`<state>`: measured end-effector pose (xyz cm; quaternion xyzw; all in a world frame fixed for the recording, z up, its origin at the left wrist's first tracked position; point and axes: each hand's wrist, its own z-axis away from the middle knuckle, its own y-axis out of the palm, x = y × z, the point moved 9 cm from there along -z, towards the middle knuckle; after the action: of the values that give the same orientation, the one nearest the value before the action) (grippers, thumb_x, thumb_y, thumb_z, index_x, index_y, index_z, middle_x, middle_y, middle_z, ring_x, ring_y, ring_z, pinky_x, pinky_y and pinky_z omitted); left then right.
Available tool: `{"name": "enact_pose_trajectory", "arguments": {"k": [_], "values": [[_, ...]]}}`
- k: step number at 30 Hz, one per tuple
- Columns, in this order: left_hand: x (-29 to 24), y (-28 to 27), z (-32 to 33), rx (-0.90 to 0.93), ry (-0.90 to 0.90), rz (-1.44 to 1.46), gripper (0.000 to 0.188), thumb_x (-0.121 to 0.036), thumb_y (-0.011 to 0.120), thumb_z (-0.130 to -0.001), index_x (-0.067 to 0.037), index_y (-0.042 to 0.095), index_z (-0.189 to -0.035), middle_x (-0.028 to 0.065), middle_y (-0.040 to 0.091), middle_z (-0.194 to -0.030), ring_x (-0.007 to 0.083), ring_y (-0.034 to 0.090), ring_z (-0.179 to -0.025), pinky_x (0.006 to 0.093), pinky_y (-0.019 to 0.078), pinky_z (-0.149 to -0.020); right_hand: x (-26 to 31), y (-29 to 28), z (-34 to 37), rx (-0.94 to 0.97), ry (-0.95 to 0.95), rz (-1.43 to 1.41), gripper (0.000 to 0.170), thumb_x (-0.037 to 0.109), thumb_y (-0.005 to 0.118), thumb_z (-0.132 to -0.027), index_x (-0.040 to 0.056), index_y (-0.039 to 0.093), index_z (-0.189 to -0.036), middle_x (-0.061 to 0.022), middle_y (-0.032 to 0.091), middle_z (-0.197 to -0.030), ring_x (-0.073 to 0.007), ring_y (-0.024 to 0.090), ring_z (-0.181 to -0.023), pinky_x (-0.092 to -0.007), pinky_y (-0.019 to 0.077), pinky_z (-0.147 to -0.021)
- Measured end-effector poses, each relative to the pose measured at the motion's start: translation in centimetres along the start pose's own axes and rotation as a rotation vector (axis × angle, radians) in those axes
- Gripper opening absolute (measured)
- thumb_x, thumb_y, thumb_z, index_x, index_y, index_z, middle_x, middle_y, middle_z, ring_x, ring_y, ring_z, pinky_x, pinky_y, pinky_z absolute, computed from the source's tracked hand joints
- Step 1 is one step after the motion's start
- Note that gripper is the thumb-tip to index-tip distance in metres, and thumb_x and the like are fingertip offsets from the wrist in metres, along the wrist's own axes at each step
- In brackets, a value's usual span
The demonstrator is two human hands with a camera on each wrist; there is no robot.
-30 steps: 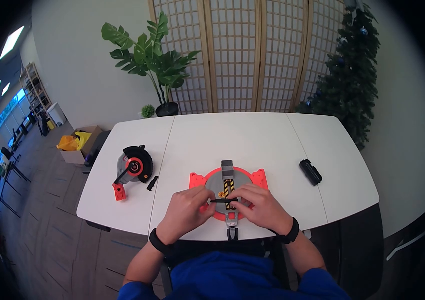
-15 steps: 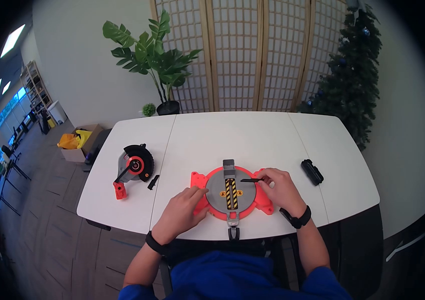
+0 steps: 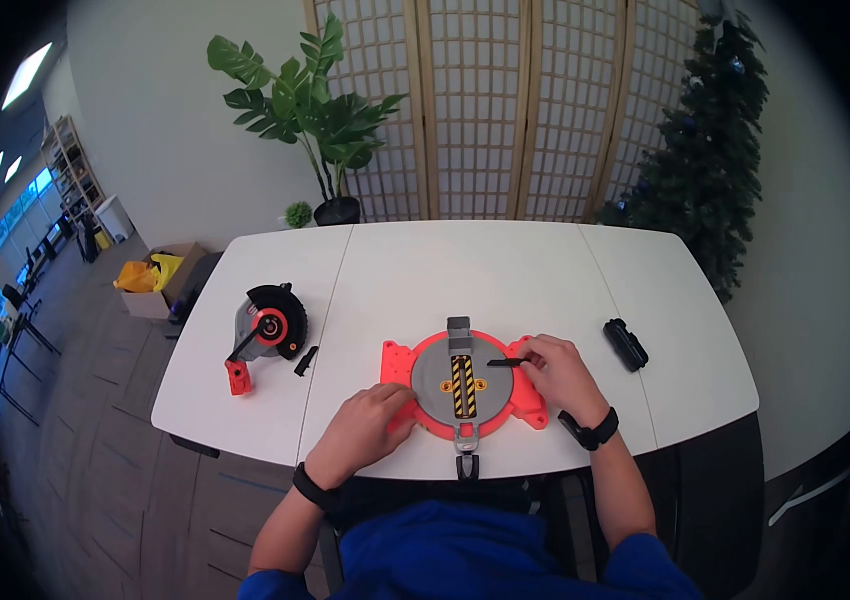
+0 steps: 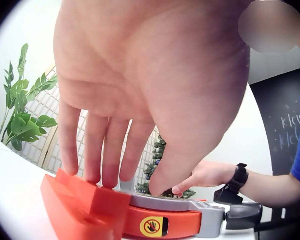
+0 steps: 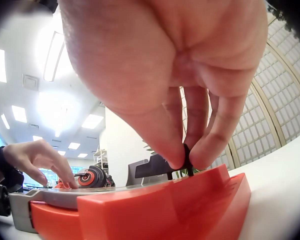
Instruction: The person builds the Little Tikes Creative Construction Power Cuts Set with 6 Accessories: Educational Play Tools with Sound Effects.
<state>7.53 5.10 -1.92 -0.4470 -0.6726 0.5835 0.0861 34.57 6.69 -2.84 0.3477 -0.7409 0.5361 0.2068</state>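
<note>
Cardboard box (image 3: 148,306), head view: open-topped, on the floor past the left side of the white table (image 3: 465,270), holding yellow and orange bags (image 3: 164,275).
Flowerpot (image 3: 337,211), head view: black, with a broad-leaved plant (image 3: 327,115) growing from it.
Toy saw base (image 3: 435,385), head view: flat at the table's near side, a round gray disc between red wings, a black-and-yellow striped strip (image 3: 463,390) down the middle.
Black bar (image 3: 503,363), head view: above the disc's right part, held at its right end.
Right hand (image 3: 557,375), head view: over the right wing, fingertips together on the bar.
Left hand (image 3: 370,422), head view: at the left wing, back of the hand upward.
Toy saw head (image 3: 270,328), head view: at the table's left, a small black piece (image 3: 306,361) just beside it.
Left hand, left wrist view: fingers straight and pointing down, fingertips on the red wing, thumb apart; a yellow warning label (image 4: 153,226) shows on the red side.
Right hand, right wrist view: thumb and finger pinch the bar's upright part just above the red wing; whether the bar touches the wing, I cannot tell.
</note>
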Motion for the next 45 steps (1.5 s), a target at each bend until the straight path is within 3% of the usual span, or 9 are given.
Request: {"name": "enact_pose_trajectory", "arguments": {"k": [11,13,34,38,41,43,45], "values": [[0.2,0.0,0.1,-0.001,-0.005,0.001,0.027,-0.016,0.077,-0.091,-0.003,0.074,-0.113,0.0141,0.075,-0.116,0.0359,0.072,-0.104,0.0441,0.0597,-0.090,-0.2,-0.1,0.1,-0.010,-0.009,0.031,0.011,-0.003,0.073,-0.089,-0.0039,0.072,-0.101,-0.0137,0.072,-0.092,-0.0254,0.073,-0.079,-0.0348,0.0598,-0.077],[0.3,0.1,0.1,0.004,-0.011,0.001,0.025,-0.016,0.076,-0.091,-0.003,0.074,-0.112,0.0138,0.075,-0.116,0.0356,0.072,-0.104,0.0440,0.0598,-0.090,-0.2,-0.1,0.1,-0.013,-0.022,0.024,0.012,-0.006,0.070,-0.088,-0.0036,0.069,-0.099,-0.0160,0.071,-0.093,-0.0300,0.071,-0.079,-0.0386,0.0590,-0.076],[0.3,0.1,0.0,0.015,-0.012,-0.026,0.020,-0.017,0.077,-0.091,-0.002,0.074,-0.104,0.0134,0.076,-0.121,0.0353,0.072,-0.105,0.0441,0.0601,-0.090,0.6,-0.1,0.6,-0.105,-0.072,0.073,0.010,-0.006,0.068,-0.086,-0.0047,0.072,-0.095,-0.0204,0.070,-0.092,-0.0406,0.069,-0.084,-0.0459,0.0571,-0.078],[0.3,0.1,0.0,0.017,-0.005,-0.030,0.020,-0.017,0.077,-0.091,-0.001,0.074,-0.103,0.0137,0.075,-0.122,0.0361,0.072,-0.105,0.0444,0.0599,-0.090,0.2,-0.1,0.5,-0.098,-0.061,0.062,0.010,-0.006,0.068,-0.086,-0.0045,0.072,-0.095,-0.0201,0.070,-0.092,-0.0407,0.069,-0.084,-0.0462,0.0572,-0.078],[0.2,-0.1,-0.1,0.026,-0.008,-0.018,0.020,-0.018,0.076,-0.092,-0.001,0.074,-0.103,0.0135,0.075,-0.122,0.0365,0.072,-0.104,0.0446,0.0598,-0.090,0.5,-0.2,0.5,-0.106,-0.087,0.120,0.011,-0.006,0.073,-0.086,-0.0037,0.075,-0.096,-0.0183,0.071,-0.088,-0.0352,0.071,-0.078,-0.0404,0.0579,-0.075],[0.3,-0.1,-0.1,0.032,-0.013,-0.011,0.020,-0.018,0.076,-0.093,-0.001,0.074,-0.103,0.0134,0.075,-0.123,0.0365,0.072,-0.104,0.0446,0.0597,-0.090,0.9,-0.2,0.6,-0.086,-0.059,0.127,0.010,-0.003,0.068,-0.087,-0.0035,0.073,-0.095,-0.0203,0.070,-0.093,-0.0414,0.069,-0.087,-0.0471,0.0571,-0.080],[0.5,0.2,0.0,0.041,-0.003,-0.005,0.019,-0.018,0.075,-0.094,-0.001,0.074,-0.103,0.0134,0.076,-0.123,0.0366,0.072,-0.103,0.0448,0.0596,-0.089,1.0,-0.2,0.6,-0.083,-0.065,0.139,0.010,-0.003,0.068,-0.087,-0.0035,0.073,-0.096,-0.0204,0.070,-0.094,-0.0414,0.069,-0.087,-0.0472,0.0572,-0.081]]}}
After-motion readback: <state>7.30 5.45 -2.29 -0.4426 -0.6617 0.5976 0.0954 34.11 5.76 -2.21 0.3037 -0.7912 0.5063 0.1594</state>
